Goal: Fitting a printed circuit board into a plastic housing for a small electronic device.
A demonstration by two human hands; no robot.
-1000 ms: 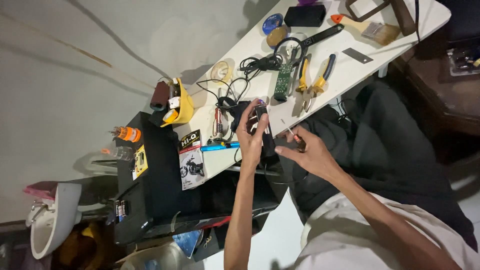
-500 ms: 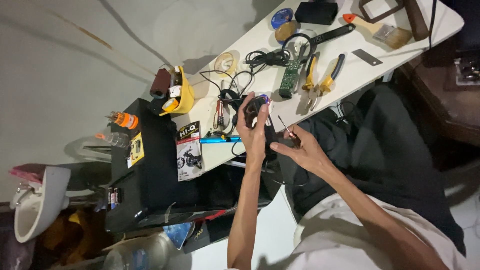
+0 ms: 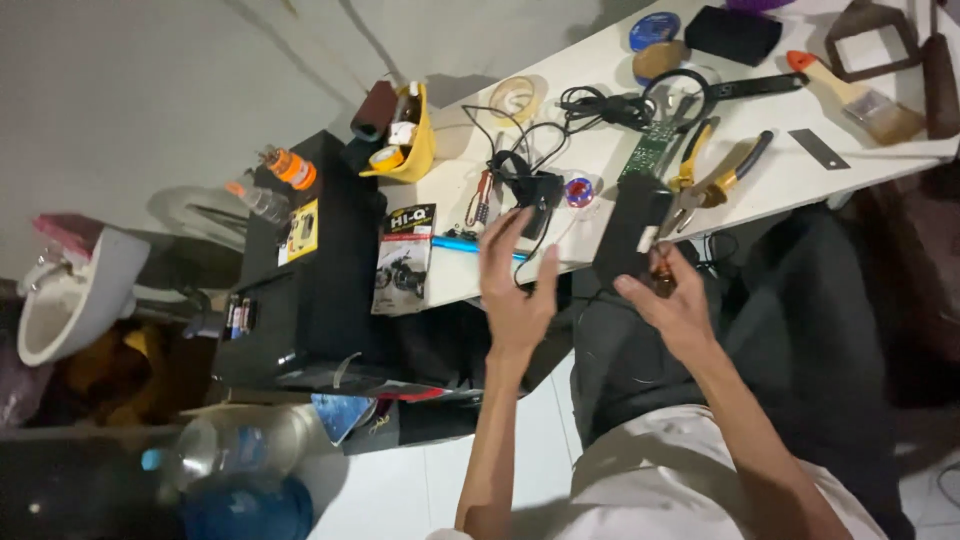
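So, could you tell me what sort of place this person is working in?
Probably a home electronics repair bench: a white table strewn with pliers, a green circuit board and tangled black cables. The right hand holds a small tool.

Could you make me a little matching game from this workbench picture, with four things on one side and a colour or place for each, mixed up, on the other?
Things:
1. paintbrush
2. yellow cup
3. pliers
4. black box

Colour or place:
A. held at the table's front edge by the right hand
B. yellow and blue handles, mid-table
C. orange-tipped handle, far right of the table
D. left end of the table, stuffed with small items

Pairs: 1-C, 2-D, 3-B, 4-A
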